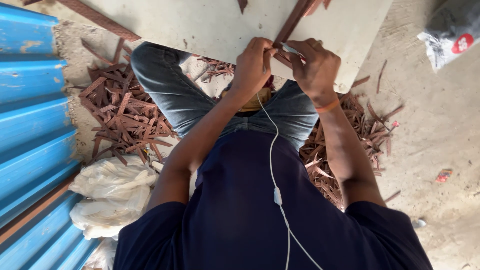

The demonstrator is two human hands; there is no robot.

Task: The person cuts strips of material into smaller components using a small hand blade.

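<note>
Brown strip: a long reddish-brown strip (pixel 292 22) lies slanted on the pale board, its near end running in under the fingertips of both hands.
Left hand: the left hand (pixel 253 65) is curled, fingers bent tightly at the strip's near end, knuckles toward the camera; whether the fingers pinch the strip itself cannot be told.
Right hand: the right hand (pixel 316 67) is clenched around a small light-coloured tool (pixel 290 49), whose tip points toward the left fingertips; an orange band (pixel 327 106) circles the wrist.
Board: the pale board (pixel 220 25) rests across the knees, its edge directly beneath both sets of fingers.
Offcuts: heaps of brown offcuts (pixel 125 115) cover the ground to either side, well outside the left fingers and below the right wrist.
Cable: a white earphone cable (pixel 274 165) hangs from just under the left hand down over the dark blue shirt.
Surroundings: white plastic bags (pixel 112 192) lie near the left elbow, beside blue corrugated sheeting (pixel 30 125).
</note>
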